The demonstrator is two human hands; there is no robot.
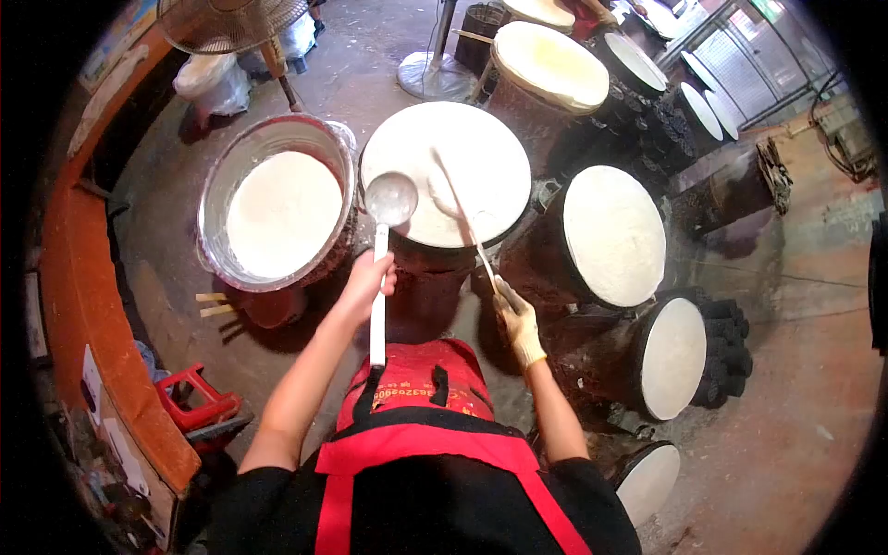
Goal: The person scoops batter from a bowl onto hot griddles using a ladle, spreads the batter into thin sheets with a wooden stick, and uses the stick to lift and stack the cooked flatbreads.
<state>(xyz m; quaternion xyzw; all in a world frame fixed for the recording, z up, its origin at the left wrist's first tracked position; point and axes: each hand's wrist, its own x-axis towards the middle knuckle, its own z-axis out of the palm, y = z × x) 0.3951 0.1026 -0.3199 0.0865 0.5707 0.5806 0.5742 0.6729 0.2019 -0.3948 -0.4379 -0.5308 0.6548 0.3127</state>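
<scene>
My left hand (368, 282) is wrapped round the white handle of a ladle (391, 198). The ladle's metal bowl hangs over the left edge of a round griddle (490, 153) in front of me, whose surface is white. In a pale glove, my right hand (518, 319) grips a thin wooden stick (472, 231), its far end over the middle of the griddle. A whitish patch (444, 194) shows there beside the stick; whether the stick touches it I cannot tell. Left of the griddle stands a large metal pot (211, 213) with creamy white batter (282, 213) in it.
More round griddles on dark drum stoves curve round to my right, including a near one (615, 236) and a lower one (673, 359). Black cylindrical briquettes (726, 347) are stacked beside them. A fan (231, 23) stands at upper left, a red stool (199, 398) at lower left.
</scene>
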